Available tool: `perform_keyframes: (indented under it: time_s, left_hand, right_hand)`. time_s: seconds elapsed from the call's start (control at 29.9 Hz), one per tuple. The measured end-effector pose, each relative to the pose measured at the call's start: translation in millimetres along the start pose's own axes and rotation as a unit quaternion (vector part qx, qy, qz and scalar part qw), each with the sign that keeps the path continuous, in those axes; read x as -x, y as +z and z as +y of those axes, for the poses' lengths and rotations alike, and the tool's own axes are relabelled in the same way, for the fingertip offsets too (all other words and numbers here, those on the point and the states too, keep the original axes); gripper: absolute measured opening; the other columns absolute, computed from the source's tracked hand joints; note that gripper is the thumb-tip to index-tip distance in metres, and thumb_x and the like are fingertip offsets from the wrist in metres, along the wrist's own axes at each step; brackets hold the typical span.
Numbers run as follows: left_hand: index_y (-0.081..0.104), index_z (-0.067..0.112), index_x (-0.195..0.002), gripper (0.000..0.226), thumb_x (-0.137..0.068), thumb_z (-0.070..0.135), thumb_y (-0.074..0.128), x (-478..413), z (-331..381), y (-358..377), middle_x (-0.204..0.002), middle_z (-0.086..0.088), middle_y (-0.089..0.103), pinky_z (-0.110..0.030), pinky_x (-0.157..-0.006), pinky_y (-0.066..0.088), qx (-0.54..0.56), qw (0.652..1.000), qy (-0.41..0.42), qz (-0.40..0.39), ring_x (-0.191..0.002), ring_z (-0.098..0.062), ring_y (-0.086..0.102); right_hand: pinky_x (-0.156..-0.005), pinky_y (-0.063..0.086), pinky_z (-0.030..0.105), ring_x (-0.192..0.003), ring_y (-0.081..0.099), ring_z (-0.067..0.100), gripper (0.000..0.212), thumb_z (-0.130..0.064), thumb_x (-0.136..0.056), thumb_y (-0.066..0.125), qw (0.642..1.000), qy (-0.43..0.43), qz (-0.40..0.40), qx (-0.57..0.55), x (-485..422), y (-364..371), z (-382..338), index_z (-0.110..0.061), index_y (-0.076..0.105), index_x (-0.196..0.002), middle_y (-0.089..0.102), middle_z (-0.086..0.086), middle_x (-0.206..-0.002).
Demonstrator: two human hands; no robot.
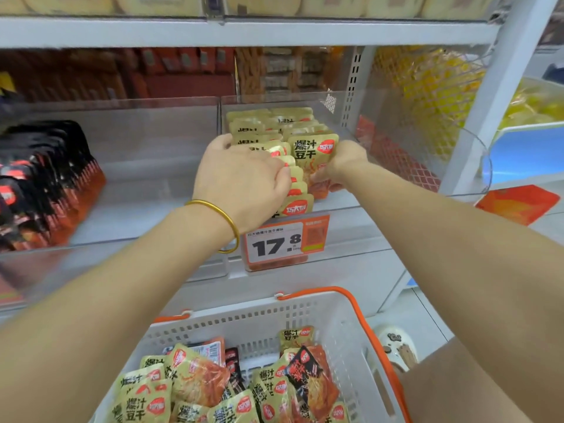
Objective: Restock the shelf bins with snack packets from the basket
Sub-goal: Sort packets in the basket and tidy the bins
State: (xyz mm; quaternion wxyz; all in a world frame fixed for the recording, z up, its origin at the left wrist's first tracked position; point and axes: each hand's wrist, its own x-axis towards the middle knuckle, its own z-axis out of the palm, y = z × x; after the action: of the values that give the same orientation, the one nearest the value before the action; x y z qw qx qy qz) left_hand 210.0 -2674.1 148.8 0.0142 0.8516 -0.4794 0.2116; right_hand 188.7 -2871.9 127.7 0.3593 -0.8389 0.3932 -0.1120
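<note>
A clear shelf bin [345, 206] holds rows of tan snack packets [259, 123] standing on edge. My left hand [241, 181], a gold bangle on its wrist, lies over the left row, with fingers curled onto the packet tops. My right hand [341, 166] grips an upright tan packet [312, 149] with an orange logo at the front of the right row. Below, a white basket [345, 337] with an orange handle holds several loose tan, orange and black packets [189, 383].
Black and red packets [45, 178] fill the clear bin on the left. An orange price tag reading 17.8 [283, 242] hangs on the bin front. A white upright [488, 99] and a wire basket of yellow bags [433, 96] stand to the right. A shoe [396, 346] shows beside the basket.
</note>
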Motion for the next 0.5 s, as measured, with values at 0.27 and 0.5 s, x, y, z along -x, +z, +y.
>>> perform_keyframes:
  time_s: [0.27,0.5]
  left_hand:
    - [0.061,0.023,-0.089,0.049,-0.097,0.036,0.014,-2.0,0.5,-1.2,-0.105,0.003,0.066,-0.041,-0.112,0.02,-0.005,1.0,0.006,-0.021,-0.103,-0.02,0.057]
    - [0.052,0.019,-0.083,0.043,-0.097,0.037,0.015,-2.2,-1.5,-11.3,-0.091,0.002,0.058,-0.04,-0.103,0.028,0.067,0.997,0.014,0.019,-0.096,-0.023,0.054]
  right_hand:
    - [-0.083,0.057,0.043,-0.095,0.067,0.03,0.054,-0.01,-0.066,0.085,0.998,0.023,-0.053,-0.003,7.2,1.6,-2.3,0.0,0.059,-0.113,0.067,0.015,-0.109]
    - [-0.053,0.053,0.031,-0.067,0.059,0.021,0.033,-0.015,-0.079,0.076,0.996,-0.051,0.06,-0.039,53.7,-43.9,-10.9,-0.011,0.044,-0.075,0.056,0.011,-0.087]
